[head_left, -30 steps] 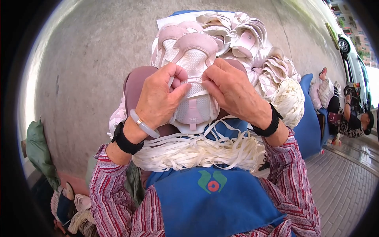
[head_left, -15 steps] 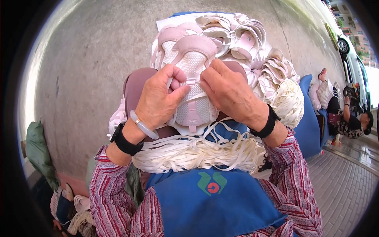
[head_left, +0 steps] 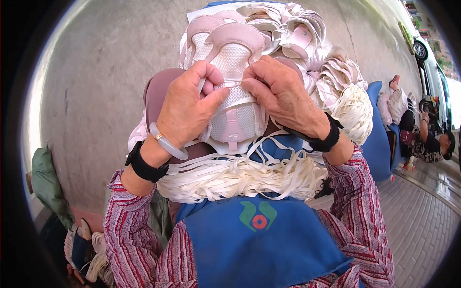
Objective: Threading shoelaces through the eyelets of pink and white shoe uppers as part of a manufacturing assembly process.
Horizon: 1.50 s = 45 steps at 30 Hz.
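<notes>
A white mesh shoe upper [head_left: 233, 122] with pale pink trim lies in front of me across my lap, its toe end towards me. A white shoelace [head_left: 235, 105] crosses its front. My left hand [head_left: 189, 103] is closed at the left side of the lacing, with a bit of lace showing between thumb and fingers. On the other side my right hand [head_left: 285, 96] pinches lace at the tongue's edge; its fingertips are partly hidden. A thick bundle of loose white laces [head_left: 235, 180] rests on my lap, over a blue apron [head_left: 269, 245].
Beyond the shoe, stacks of similar uppers [head_left: 302, 36] are piled up. A coiled lace bundle [head_left: 353, 115] sits at the right, beside a blue chair [head_left: 374, 139]. A green sack [head_left: 48, 180] stands at left. Another person [head_left: 427, 139] sits at far right, near a parked car [head_left: 432, 72].
The shoe upper and lap appear slightly higher in the picture. Both hands stay at the lacing, and my left thumb has come a little closer to the lace at the middle.
</notes>
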### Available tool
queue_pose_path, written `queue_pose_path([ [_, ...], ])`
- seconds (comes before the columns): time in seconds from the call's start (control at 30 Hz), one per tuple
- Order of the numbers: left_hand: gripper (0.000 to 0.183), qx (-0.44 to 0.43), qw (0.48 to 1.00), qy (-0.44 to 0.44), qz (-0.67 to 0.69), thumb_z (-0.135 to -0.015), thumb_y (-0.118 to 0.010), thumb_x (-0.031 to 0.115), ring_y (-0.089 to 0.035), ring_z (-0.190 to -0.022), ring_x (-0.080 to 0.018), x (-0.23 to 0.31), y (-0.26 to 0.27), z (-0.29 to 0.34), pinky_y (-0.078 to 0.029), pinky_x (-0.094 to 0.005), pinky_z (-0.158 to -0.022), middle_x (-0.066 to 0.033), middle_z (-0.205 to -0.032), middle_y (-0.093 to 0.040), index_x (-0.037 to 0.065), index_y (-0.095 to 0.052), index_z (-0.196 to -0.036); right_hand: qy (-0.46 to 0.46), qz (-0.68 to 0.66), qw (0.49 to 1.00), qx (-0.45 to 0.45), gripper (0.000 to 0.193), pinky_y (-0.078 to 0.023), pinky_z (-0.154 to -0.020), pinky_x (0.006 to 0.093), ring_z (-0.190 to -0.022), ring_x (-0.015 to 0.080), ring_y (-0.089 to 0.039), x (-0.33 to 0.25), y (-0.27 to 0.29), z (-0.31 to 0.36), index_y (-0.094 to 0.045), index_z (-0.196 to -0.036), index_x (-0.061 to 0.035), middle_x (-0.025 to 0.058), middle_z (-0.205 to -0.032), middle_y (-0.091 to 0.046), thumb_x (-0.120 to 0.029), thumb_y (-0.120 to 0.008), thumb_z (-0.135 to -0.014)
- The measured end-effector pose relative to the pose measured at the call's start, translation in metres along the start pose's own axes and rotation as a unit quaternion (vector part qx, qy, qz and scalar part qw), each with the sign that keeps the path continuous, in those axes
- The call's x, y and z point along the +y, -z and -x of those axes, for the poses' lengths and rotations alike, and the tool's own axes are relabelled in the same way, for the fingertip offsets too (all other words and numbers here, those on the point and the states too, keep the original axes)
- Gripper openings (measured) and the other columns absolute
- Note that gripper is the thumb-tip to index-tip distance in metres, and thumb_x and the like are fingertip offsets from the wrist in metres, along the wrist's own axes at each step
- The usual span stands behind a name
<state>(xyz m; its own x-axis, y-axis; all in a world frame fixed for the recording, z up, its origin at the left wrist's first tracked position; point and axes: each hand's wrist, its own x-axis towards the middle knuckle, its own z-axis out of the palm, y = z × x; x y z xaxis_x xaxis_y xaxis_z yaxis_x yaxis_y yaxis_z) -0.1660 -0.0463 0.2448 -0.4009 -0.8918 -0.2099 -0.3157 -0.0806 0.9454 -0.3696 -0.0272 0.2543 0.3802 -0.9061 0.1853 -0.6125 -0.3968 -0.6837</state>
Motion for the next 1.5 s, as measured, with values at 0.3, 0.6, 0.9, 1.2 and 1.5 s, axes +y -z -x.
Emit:
queue_pose_path([
  [0.3, 0.031, -0.022, 0.997, -0.009, -0.072, -0.079, -0.076, 0.008, -0.041, -0.048, -0.0024, -0.002, 0.004, 0.004, -0.037, -0.0186, -0.038, 0.0049, -0.066, -0.043, 0.007, -0.046, -0.087, 0.020, 0.060, 0.998, -0.012, 0.008, -0.045, -0.066, 0.0373, -0.073, 0.0311, -0.056, -0.008, 0.001, 0.004, -0.058, -0.088, -0.0003, 0.0145, -0.081, -0.054, -0.008, -0.061, -0.086],
  [0.6, 0.026, -0.034, 0.989, 0.120, 0.079, -0.081, -0.073, 0.012, -0.043, -0.044, -0.0055, 0.005, 0.004, 0.003, -0.034, -0.0231, -0.039, 0.0031, -0.059, -0.046, 0.005, -0.048, -0.081, 0.011, 0.006, 0.999, 0.034, 0.007, -0.045, -0.066, 0.0390, -0.072, 0.0325, -0.056, -0.001, -0.005, 0.005, -0.058, -0.087, -0.0011, 0.0147, -0.081, -0.054, -0.007, -0.061, -0.086],
  [0.9, 0.024, -0.032, 0.992, 0.104, 0.056, -0.085, -0.070, 0.014, -0.045, -0.041, -0.0058, 0.010, 0.003, 0.001, -0.034, -0.0237, -0.036, 0.0025, -0.056, -0.048, 0.005, -0.048, -0.081, -0.079, -0.068, 0.994, 0.012, 0.012, -0.047, -0.066, 0.0392, -0.073, 0.0340, -0.059, -0.004, -0.001, 0.003, -0.060, -0.086, 0.0006, 0.0180, -0.077, -0.059, -0.012, -0.060, -0.087],
  [1.2, 0.024, -0.014, 0.995, 0.090, 0.048, -0.083, -0.071, 0.013, -0.046, -0.046, -0.0056, 0.003, -0.001, 0.001, -0.036, -0.0234, -0.041, 0.0025, -0.057, -0.049, 0.005, -0.049, -0.080, -0.083, -0.053, 0.995, 0.026, 0.017, -0.047, -0.066, 0.0392, -0.073, 0.0344, -0.060, -0.005, -0.002, 0.002, -0.060, -0.086, 0.0015, 0.0187, -0.077, -0.060, -0.015, -0.060, -0.088],
  [1.5, 0.016, 0.042, 0.981, -0.161, -0.103, -0.079, -0.070, 0.004, -0.055, -0.061, -0.0114, 0.002, -0.004, -0.005, -0.046, -0.0257, -0.054, -0.0046, -0.072, -0.059, 0.002, -0.059, -0.091, -0.135, -0.095, 0.986, -0.014, 0.019, -0.047, -0.067, 0.0401, -0.075, 0.0356, -0.060, -0.007, 0.002, 0.001, -0.061, -0.087, 0.0024, 0.0204, -0.078, -0.060, -0.017, -0.060, -0.088],
])
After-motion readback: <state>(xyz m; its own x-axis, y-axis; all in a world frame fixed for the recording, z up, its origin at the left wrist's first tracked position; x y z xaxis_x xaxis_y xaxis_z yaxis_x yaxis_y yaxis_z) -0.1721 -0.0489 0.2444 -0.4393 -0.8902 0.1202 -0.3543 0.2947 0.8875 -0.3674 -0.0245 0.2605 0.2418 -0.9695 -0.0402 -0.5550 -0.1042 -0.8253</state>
